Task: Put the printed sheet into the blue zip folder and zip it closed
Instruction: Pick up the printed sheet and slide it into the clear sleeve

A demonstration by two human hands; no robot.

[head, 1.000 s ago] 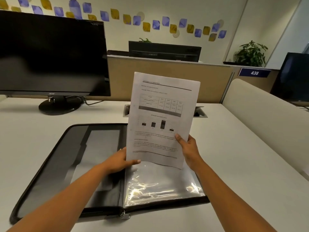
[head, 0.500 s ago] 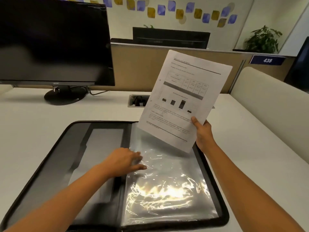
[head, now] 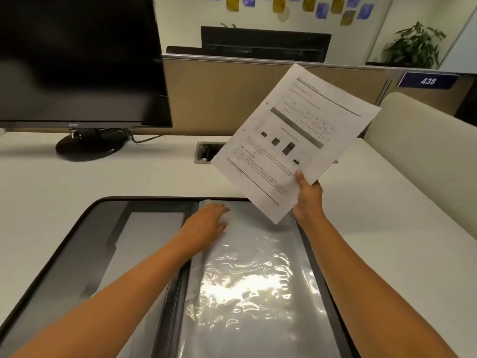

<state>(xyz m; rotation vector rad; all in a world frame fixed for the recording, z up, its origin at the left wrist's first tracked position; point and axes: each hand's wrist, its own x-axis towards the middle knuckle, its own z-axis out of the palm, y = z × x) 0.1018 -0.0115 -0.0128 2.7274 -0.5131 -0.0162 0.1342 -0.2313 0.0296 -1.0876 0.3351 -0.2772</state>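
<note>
The zip folder lies open flat on the desk, dark inside, with clear plastic sleeves on its right half. My left hand rests palm down on the top left corner of the sleeves, fingers spread and holding nothing. My right hand pinches the lower corner of the printed sheet, which is tilted to the right in the air above the folder's top right corner. The sheet shows a table, a small bar chart and text.
A black monitor on a round stand sits at the back left. A cable port is set in the white desk behind the folder. A beige partition runs behind, and a padded cream divider borders the right.
My left hand let go of the sheet and moved down onto the plastic sleeves. My right hand swung the sheet up and to the right, tilting it. The view dropped closer to the folder.
</note>
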